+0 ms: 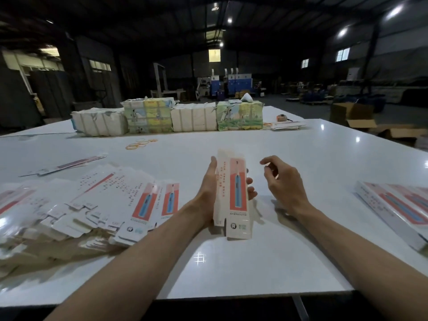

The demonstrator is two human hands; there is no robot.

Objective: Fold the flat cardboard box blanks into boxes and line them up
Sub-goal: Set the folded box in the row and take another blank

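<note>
My left hand (209,188) grips a long white box blank (232,195) with a red panel and a blue toothbrush picture, held above the white table (301,158) with its long side pointing away from me. Its fingertips show past the box's right edge. My right hand (281,181) hovers just right of the box with loosely curled fingers and holds nothing. A spread pile of flat blanks (97,205) lies at the left. Folded boxes (393,205) lie side by side at the right edge.
Wrapped bundles of printed stock (166,118) stand in a row across the far side of the table. Yellow rubber bands (141,143) lie in front of them. A few flat blanks (287,125) and a small orange object (281,117) sit at the far right. Open cartons (356,117) stand beyond the table.
</note>
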